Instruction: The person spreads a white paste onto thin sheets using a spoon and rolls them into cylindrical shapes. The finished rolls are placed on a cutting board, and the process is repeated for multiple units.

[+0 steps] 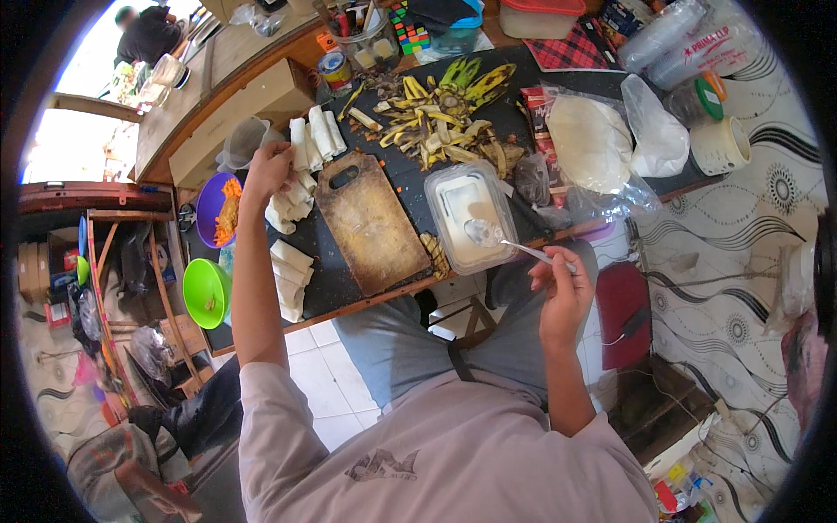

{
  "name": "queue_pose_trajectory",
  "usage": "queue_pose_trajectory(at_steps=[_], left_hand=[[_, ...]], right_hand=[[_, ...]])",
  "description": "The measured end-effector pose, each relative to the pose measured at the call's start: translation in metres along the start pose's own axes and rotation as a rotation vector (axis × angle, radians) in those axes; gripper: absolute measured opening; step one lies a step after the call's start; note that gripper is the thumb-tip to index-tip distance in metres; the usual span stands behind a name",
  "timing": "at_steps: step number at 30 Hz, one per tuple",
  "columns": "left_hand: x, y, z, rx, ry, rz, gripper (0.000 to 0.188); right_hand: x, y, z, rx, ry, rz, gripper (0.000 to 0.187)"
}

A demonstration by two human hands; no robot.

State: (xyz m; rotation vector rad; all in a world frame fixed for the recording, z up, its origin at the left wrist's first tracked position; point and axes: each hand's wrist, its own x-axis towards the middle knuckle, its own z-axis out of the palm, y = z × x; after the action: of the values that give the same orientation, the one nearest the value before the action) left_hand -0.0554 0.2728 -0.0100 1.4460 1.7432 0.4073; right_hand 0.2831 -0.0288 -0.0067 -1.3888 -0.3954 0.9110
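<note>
White, milky liquid (pixel 452 193) lies in a clear tub (pixel 471 260) at the near edge of the dark surface (pixel 330 281), and the spoon (pixel 527 250) reaches over it from the right. The relation that counts is between spoon and tub: the tub's long side runs away from the body, while the spoon slants across its near right corner, with the bowl up and to the left of the fingers and the handle angling down to the right hand (pixel 562 295). That hand is by far the nearer to the tub; its fingers close lightly on the handle's end. Whether the bowl touches the liquid or hangs just above it, I cannot tell.

The left hand (pixel 275 164) is well apart, on the far side of the board (pixel 375 222), its fingers bent and nearly together. A translucent piece (pixel 245 142) shows just to their left; whether they grip it is unclear. Pale rolls (pixel 290 270) lie right beside and below this hand, in a loose line down the board's left side. The purple bowl (pixel 206 212) sits to its lower left.
</note>
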Motion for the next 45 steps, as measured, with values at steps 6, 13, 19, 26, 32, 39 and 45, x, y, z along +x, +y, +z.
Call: queue_pose_trajectory(at_steps=[6,13,19,26,32,39,45], left_hand=[[0.008,-0.01,0.008,0.275,0.168,0.197,0.044],[0.0,0.001,0.016,0.397,0.251,0.142,0.044],[0.002,-0.009,0.007,0.067,0.151,0.104,0.037],[-0.006,-0.009,0.0,-0.325,0.083,-0.114,0.026],[-0.005,-0.004,0.018,-0.203,0.338,0.04,0.028],[-0.016,0.022,0.055,0.311,0.54,0.179,0.041],[-0.095,0.013,0.053,0.188,0.846,0.396,0.036]], right_hand=[[-0.001,0.0,0.001,0.009,-0.007,-0.004,0.02],[-0.001,0.002,0.0,-0.004,-0.001,0.004,0.021],[-0.001,0.001,0.001,-0.026,-0.003,-0.012,0.022],[-0.006,0.001,0.001,-0.02,-0.039,-0.054,0.023],[-0.012,-0.001,0.004,-0.016,-0.051,-0.029,0.022],[-0.011,-0.001,-0.002,-0.009,-0.047,-0.058,0.021],[-0.007,0.004,-0.004,-0.022,0.023,-0.033,0.021]])
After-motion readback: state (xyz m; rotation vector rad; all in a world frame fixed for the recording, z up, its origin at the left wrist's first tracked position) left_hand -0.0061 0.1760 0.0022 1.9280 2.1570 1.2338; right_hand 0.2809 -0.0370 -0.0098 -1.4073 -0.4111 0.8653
